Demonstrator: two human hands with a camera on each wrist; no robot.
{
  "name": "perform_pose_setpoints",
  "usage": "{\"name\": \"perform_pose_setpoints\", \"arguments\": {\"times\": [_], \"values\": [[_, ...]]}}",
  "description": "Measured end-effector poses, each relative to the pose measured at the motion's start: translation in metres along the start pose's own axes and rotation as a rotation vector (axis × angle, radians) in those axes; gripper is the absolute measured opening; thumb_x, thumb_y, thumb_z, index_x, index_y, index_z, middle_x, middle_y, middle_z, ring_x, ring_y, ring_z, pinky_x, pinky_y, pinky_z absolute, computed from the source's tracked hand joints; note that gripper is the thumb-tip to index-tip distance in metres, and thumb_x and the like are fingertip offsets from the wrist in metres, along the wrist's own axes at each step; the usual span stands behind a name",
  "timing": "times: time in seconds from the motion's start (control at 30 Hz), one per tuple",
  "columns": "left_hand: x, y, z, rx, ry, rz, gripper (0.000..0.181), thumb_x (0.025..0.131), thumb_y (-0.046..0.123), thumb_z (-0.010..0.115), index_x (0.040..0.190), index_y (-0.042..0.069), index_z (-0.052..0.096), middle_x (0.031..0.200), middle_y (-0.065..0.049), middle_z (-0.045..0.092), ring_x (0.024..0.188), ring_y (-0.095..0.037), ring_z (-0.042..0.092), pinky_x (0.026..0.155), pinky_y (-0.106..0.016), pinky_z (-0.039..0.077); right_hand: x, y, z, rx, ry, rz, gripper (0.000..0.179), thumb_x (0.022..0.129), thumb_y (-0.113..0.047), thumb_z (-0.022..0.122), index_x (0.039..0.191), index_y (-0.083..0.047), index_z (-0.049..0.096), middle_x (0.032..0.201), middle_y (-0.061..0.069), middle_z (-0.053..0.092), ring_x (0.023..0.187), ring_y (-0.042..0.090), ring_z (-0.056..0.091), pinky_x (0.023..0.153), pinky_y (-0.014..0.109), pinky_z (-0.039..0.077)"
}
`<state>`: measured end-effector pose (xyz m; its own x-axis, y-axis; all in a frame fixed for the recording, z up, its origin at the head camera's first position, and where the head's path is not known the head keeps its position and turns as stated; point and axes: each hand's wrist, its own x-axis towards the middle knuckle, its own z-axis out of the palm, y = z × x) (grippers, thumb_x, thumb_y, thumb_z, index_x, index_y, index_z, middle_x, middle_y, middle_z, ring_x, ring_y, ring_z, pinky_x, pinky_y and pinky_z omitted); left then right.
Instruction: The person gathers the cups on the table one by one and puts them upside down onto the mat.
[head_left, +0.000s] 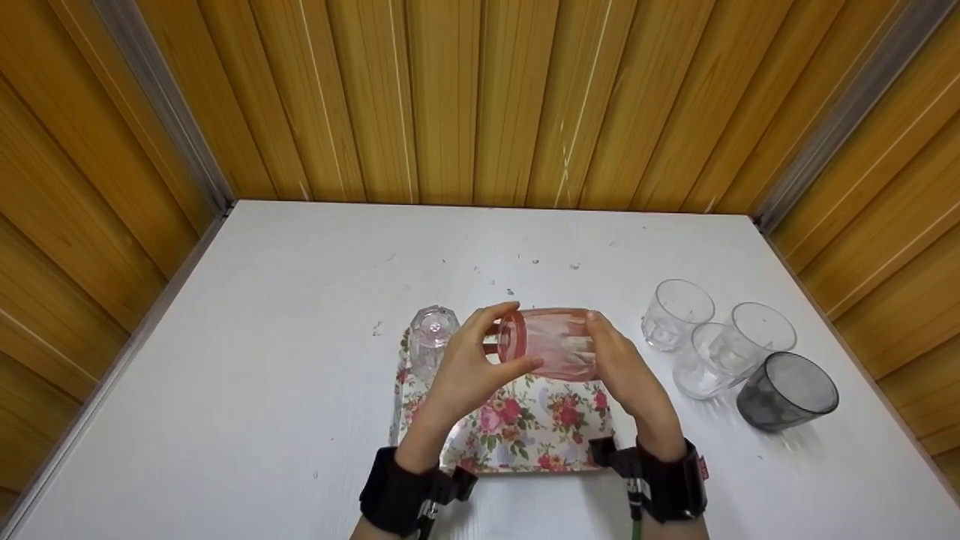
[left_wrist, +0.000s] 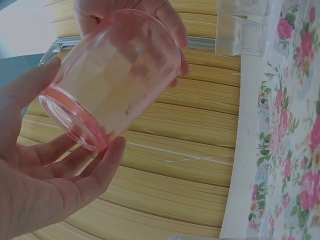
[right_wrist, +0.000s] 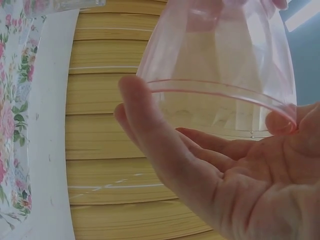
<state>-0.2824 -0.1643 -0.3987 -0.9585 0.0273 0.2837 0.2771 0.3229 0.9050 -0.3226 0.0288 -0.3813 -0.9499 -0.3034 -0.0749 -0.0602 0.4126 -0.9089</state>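
Standing at the back left corner of the flowered tray (head_left: 525, 442), a clear glass (head_left: 432, 334) is partly screened by the left hand (head_left: 461, 367); closest obstacle on that side. Cup base is gripped by the left fingers, thumb on the near side. Pink cup (head_left: 559, 345) is held on its side over the tray, long axis running roughly left-right between the hands, mouth toward the right palm. Rim end is gripped by the right hand (head_left: 622, 367), fingers curled round it. Neither hand is nearer; one end is taken by each. Further right, off the tray, three clear glasses (head_left: 679, 315) and a dark glass (head_left: 787, 391) are grouped on the worktop (head_left: 247, 375); contact between them can't be confirmed.
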Motion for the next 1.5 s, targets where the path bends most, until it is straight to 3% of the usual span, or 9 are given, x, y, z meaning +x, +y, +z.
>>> {"name": "perform_pose_setpoints", "arguments": {"times": [0.27,0.57,0.77,0.97,1.23,1.5], "values": [[0.0007,0.0012,0.0007,-0.003,0.010,-0.003,0.067,0.071,0.027,0.077,0.130,0.012,0.048,0.120,-0.005,0.054,0.104,-0.020,0.056,0.083,-0.023,0.050,-0.0002,-0.0014,0.0011,0.114,-0.028,0.004,0.049,0.099,-0.040,0.024,0.132,-0.008,0.042,0.106,0.020,0.055,0.080,0.020,0.059,0.064,0.031,0.053],[-0.0005,0.0004,0.0005,0.008,0.033,0.034,0.066,0.070,0.022,0.078,0.128,0.011,0.049,0.117,-0.006,0.054,0.104,-0.020,0.056,0.085,-0.024,0.049,0.0005,-0.0012,0.0022,0.208,-0.072,-0.018,0.048,0.099,-0.038,0.026,0.133,-0.006,0.039,0.113,0.023,0.052,0.088,0.024,0.061,0.067,0.036,0.055],[-0.0001,-0.0002,0.0010,0.016,0.042,0.043,0.066,0.070,0.020,0.078,0.128,0.011,0.049,0.117,-0.005,0.054,0.104,-0.018,0.056,0.086,-0.025,0.049,0.0013,-0.0004,0.0023,0.181,-0.077,-0.033,0.048,0.099,-0.038,0.027,0.137,-0.009,0.035,0.124,0.023,0.048,0.102,0.033,0.057,0.070,0.039,0.055],[-0.0003,0.0003,0.0010,0.027,0.048,0.054,0.067,0.069,0.021,0.078,0.128,0.010,0.049,0.117,-0.004,0.054,0.103,-0.018,0.056,0.087,-0.026,0.048,0.0014,-0.0001,0.0025,0.175,-0.078,-0.040,0.046,0.099,-0.037,0.028,0.135,-0.009,0.038,0.119,0.023,0.051,0.099,0.031,0.058,0.068,0.038,0.056],[-0.0003,0.0004,0.0014,0.088,0.070,0.084,0.066,0.069,0.023,0.078,0.127,0.012,0.050,0.118,-0.002,0.055,0.103,-0.016,0.055,0.084,-0.026,0.049,0.0011,-0.0017,0.0034,0.151,-0.078,-0.029,0.045,0.100,-0.033,0.028,0.136,-0.008,0.036,0.128,0.025,0.047,0.110,0.037,0.052,0.069,0.038,0.055],[-0.0007,0.0006,0.0018,0.105,0.076,0.094,0.067,0.068,0.023,0.079,0.127,0.012,0.050,0.119,-0.002,0.055,0.101,-0.016,0.055,0.083,-0.027,0.049,0.0017,-0.0011,0.0034,0.142,-0.092,-0.023,0.046,0.099,-0.034,0.030,0.137,-0.006,0.033,0.128,0.025,0.046,0.109,0.035,0.053,0.070,0.038,0.055]]}}
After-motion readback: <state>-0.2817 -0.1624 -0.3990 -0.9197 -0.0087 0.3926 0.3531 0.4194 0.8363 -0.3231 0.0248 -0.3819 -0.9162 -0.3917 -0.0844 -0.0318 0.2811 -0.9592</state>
